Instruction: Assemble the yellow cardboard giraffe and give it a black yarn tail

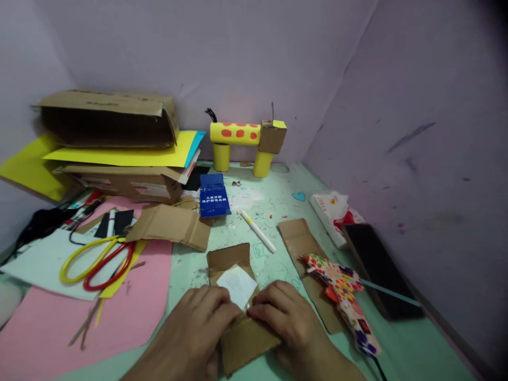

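Note:
Near the front edge of the table, a creased strip of brown cardboard (248, 346) lies between my two hands. My left hand (200, 320) grips its left side, fingers curled over the fold. From the right, my right hand (291, 320) pinches the same fold, with fingertips and thumb close together. A small white paper label (238, 286) shows on the cardboard just beyond my fingers. The far flap stands partly raised. My left thumb is mostly hidden under the hand. To the right, a flower-patterned glue gun (343, 288) with a glue stick lies across a flat cardboard strip (304, 241).
At the back stands a yellow paper giraffe-like figure (238, 134) with red spots. Boxes (119, 182) and yellow sheets are stacked back left. Scissors (109, 267) lie on pink paper (151, 286). A white marker (257, 231), blue card (214, 196), tissue pack (329, 217) and dark phone (381, 270) surround the work.

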Available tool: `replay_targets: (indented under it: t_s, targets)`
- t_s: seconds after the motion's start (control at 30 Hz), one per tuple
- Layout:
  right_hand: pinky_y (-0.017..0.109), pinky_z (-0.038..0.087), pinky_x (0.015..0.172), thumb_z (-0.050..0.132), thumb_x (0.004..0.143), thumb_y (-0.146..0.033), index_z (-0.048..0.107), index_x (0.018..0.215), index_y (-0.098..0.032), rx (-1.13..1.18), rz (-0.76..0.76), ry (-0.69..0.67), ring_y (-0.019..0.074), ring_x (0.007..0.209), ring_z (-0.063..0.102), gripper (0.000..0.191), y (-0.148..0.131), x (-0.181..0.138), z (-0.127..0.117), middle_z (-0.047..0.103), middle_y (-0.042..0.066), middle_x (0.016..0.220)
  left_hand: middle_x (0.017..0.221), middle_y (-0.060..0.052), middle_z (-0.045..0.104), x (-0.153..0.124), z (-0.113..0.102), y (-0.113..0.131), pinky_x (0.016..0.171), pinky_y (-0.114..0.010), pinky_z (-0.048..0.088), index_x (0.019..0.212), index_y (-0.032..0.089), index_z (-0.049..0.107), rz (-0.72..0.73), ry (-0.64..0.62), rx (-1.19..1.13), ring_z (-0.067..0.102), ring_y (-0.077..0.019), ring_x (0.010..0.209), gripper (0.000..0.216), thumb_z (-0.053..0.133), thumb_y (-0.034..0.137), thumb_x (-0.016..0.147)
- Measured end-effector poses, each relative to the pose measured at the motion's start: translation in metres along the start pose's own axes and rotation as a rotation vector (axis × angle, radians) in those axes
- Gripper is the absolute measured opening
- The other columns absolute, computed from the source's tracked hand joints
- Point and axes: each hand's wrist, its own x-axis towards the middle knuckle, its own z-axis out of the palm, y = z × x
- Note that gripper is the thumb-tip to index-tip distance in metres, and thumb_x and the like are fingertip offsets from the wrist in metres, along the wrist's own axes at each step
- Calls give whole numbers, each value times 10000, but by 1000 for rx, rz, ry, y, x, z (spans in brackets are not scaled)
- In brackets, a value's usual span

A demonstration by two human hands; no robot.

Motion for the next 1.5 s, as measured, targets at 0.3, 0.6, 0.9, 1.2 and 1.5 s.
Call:
replay_targets:
  t_s: [0.3,0.6,0.9,1.2,1.5]
  targets:
    - [276,412,593,446,602,49,610,911,-176,31,48,67,174,718,540,416,4,-5,9,626,58,812,666,-49,559,-6,37,-11,528,-308,370,799,181,591,154,307,171,481,-178,604,250,396,42,729]
    - [336,321,626,577,700,-101,596,705,-200,37,309,-8,196,702,496,101,3,8,7,594,29,693,600,-14,604,11,19,-9,582,-335,305,617,226,575,-169,-52,61,525,-195,590,208,462,135,767]
    - [353,318,659,589,776,-180,572,657,-158,6,387,-46,199,710,466,122,-1,4,10,566,45,679,595,-47,654,36,-8,3,538,-295,316,571,242,638,-496,-323,110,581,-265,634,121,555,215,655]
    - [305,397,598,510,777,-72,665,865,-170,-36,241,181,194,695,534,204,11,1,10,583,54,726,782,-76,670,30,-53,-48,678,-345,434,858,185,698,-629,317,345,594,-245,747,219,519,278,771]
    - [321,468,645,448,639,38,732,923,-244,-145,316,-12,205,716,584,491,16,26,8,628,58,748,1310,-124,521,41,-26,-70,975,-600,271,1028,282,701,-256,367,814,432,-361,1152,442,525,44,701]
